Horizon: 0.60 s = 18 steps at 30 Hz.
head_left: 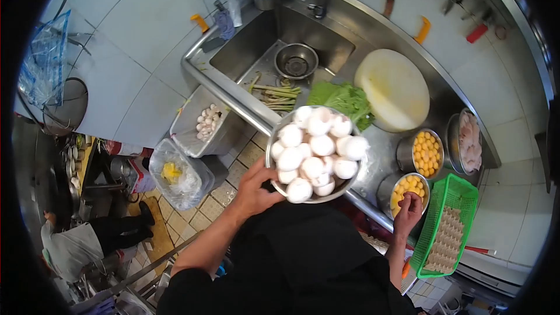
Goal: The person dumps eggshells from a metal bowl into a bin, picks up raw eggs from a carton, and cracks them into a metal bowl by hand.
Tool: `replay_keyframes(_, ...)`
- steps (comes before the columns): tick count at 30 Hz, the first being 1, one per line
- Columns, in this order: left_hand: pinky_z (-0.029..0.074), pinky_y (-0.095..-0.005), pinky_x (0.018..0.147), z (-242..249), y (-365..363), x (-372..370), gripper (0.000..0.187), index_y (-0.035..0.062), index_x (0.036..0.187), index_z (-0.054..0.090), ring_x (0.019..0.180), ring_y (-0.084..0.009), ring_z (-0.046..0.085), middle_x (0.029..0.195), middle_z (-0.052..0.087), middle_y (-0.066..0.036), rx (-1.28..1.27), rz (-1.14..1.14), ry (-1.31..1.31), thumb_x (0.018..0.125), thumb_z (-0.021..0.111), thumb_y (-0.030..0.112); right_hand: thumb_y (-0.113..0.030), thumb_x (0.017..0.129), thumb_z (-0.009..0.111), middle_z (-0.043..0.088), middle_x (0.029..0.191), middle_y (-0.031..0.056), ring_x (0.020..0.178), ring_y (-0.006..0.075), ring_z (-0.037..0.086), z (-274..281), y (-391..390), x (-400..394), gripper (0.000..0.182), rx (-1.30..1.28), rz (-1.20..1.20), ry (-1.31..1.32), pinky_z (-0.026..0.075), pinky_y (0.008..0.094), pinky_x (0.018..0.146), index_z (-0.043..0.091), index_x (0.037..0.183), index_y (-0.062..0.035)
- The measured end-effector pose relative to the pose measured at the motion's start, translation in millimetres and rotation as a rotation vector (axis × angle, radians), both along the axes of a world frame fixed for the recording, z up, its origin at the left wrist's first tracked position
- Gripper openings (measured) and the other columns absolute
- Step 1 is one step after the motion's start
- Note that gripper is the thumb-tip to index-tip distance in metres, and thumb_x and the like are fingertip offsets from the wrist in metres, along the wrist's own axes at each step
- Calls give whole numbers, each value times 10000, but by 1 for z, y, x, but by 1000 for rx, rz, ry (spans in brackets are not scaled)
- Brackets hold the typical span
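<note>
My left hand grips the near-left rim of a metal bowl heaped with white eggshells, some perhaps whole eggs. The bowl is over the front edge of the steel counter, in front of my body. At the right, my right hand is over the near rim of a metal pot of egg yolks. Its fingers are curled together, and what they hold, if anything, is hidden. Just behind stands a second metal pot, also full of yolks.
A green basket with egg trays stands at the right. Behind are a round cutting board, lettuce and a sink with a metal bowl. Bins stand lower left. Another person works far left.
</note>
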<state>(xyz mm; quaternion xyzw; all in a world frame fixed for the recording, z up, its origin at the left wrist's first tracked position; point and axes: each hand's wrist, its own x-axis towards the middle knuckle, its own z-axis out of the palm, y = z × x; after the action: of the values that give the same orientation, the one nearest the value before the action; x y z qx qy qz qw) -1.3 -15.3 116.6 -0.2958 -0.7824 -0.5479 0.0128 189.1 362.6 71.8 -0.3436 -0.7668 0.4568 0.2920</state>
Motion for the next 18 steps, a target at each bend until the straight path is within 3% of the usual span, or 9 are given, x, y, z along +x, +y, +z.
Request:
replay_keyframes(2,493,-358,899,-3,-54,-3,373,64,900,606,1122,-302,597,1340,523,-203,-26,111,-71,646,872,126,-124,963,563,607,875,7,706,63,526,-2,-20,-7,106,-6,-4,-18,451,202,635,601,984,-27)
replay_keyframes(4,499,-314,836,-9,-101,-8,369,57,908,599,1026,-222,613,1255,574,-160,121,185,-247,660,867,108,-134,964,563,600,866,3,713,62,524,-7,-40,-17,110,-67,11,-46,449,199,641,603,984,-34)
replay_keyframes(6,479,-264,777,-30,-149,-19,353,47,939,572,923,-132,591,1022,605,-56,311,298,-434,700,831,43,-133,960,564,593,860,0,710,66,521,-7,-65,-29,103,-30,14,-82,445,209,633,607,975,-40)
replay_keyframes(8,474,-249,772,-57,-211,-46,297,50,924,552,889,-108,576,901,576,-7,188,344,-594,754,795,60,-129,955,564,590,845,1,694,69,518,-9,-87,-40,101,-12,101,-177,443,222,615,606,973,-39)
replay_keyframes(10,517,-320,780,-92,-254,-91,346,39,1017,519,848,-114,570,912,585,-21,58,366,-506,878,702,298,-125,952,564,592,833,9,696,69,526,-8,-109,-56,109,3,112,-215,445,232,610,607,963,-26)
replay_keyframes(12,525,-359,812,-149,-309,-142,642,5,1174,493,880,-183,597,980,607,-89,14,388,-928,886,592,570,-127,949,571,593,816,19,700,70,537,-4,-129,-70,120,5,180,-280,446,232,614,610,951,-14)
replay_keyframes(16,523,-383,862,-200,-340,-215,858,4,1317,423,958,-265,613,1060,611,-182,253,410,-1229,852,479,722,-123,944,580,602,813,47,700,96,553,25,-162,-87,139,128,267,-420,454,249,625,622,958,8)
replay_keyframes(18,518,-424,912,-213,-347,-238,986,-48,1330,398,1052,-370,604,1201,550,-291,298,560,-1436,817,399,795,-115,943,581,604,823,57,723,104,561,30,-164,-79,141,122,266,-474,462,256,639,624,965,18)
